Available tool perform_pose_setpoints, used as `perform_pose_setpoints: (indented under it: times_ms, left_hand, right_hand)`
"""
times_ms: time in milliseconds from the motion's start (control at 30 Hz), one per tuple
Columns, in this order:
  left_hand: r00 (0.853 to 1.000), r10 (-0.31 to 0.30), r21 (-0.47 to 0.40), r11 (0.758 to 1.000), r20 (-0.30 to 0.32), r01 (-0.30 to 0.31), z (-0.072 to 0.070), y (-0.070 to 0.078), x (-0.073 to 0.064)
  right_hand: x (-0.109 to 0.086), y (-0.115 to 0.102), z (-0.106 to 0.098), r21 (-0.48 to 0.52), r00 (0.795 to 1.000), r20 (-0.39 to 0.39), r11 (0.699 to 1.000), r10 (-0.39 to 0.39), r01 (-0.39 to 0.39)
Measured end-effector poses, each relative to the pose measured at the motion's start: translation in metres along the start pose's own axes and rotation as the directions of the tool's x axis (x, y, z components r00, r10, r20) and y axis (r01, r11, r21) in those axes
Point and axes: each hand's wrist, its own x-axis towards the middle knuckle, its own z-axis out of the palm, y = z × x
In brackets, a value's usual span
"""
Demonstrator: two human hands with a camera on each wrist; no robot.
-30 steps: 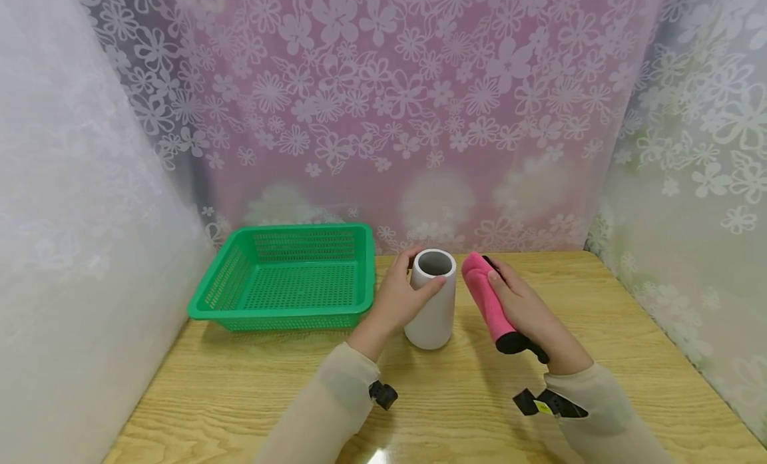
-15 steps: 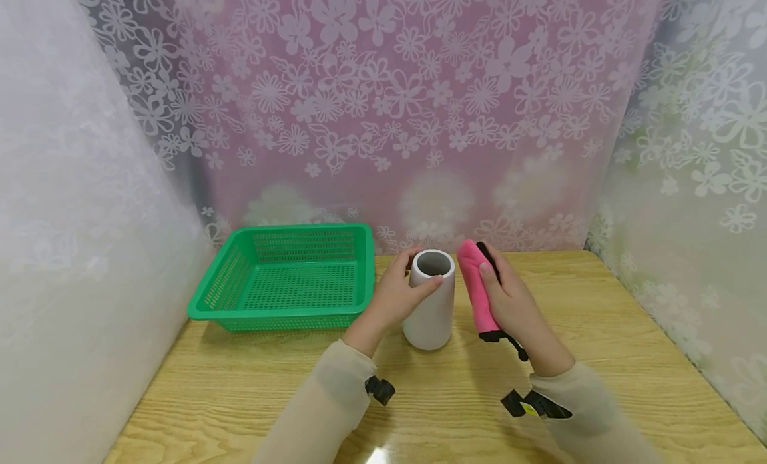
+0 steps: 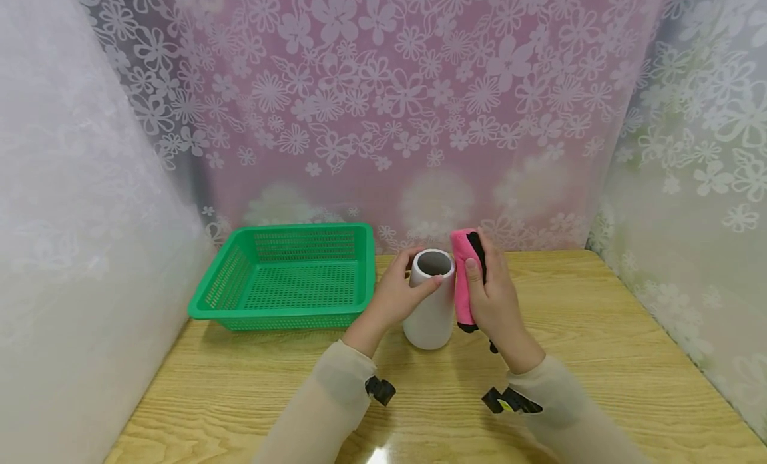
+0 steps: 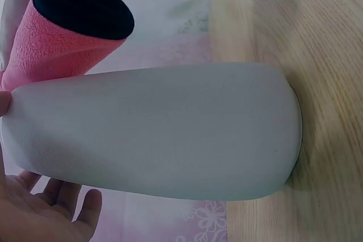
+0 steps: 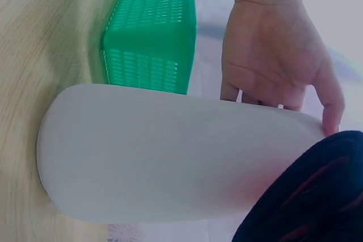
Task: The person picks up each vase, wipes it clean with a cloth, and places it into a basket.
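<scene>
Around the upper end of the white vase [image 3: 428, 317], the left hand [image 3: 392, 294] has a half-open curl, thumb at the near rim and fingers round the far left side, holding on. Over to its right, the right hand [image 3: 497, 297] is closed about the pink fleece roll [image 3: 464, 281], thumb across the pink face, fingers behind on the black trim. That roll stands nearly upright, right beside the vase's upper right side; whether they touch, I can't tell. Look at the vase: upright, open mouth on top, base on the wood-grain worktop [image 3: 240, 397]. Further left and a bit farther back sits the green basket [image 3: 281, 313], perforated and just past the left hand. Each wrist wears a black device below a pale sleeve's opening, and behind it all hangs the pink flowered curtain [image 3: 383, 118].
</scene>
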Motion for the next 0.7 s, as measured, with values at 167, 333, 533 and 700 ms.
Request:
perform_pose_setpoints:
  times_ms: [167, 333, 533, 700]
  left_hand:
    - [1.000, -0.007, -0.012, 1.000, 0.002, 0.007, 0.000, -0.001, 0.000]
    - [1.000, -0.017, -0.038, 0.999, 0.009, 0.018, 0.001, -0.002, -0.001]
    - [0.999, -0.032, -0.064, 0.997, 0.018, 0.033, 0.001, -0.002, -0.002]
    - [0.999, -0.034, -0.081, 0.996, 0.021, 0.035, 0.001, -0.002, -0.001]
  right_hand:
    - [-0.001, 0.002, 0.005, -0.011, 1.000, -0.026, 1.000, -0.017, 0.017]
    - [-0.001, 0.002, 0.009, -0.008, 0.999, -0.034, 0.999, -0.037, 0.037]
    - [-0.001, 0.003, 0.015, 0.011, 0.998, -0.040, 0.998, -0.058, 0.059]
    - [0.000, 0.005, 0.021, 0.016, 0.996, -0.048, 0.997, -0.074, 0.075]
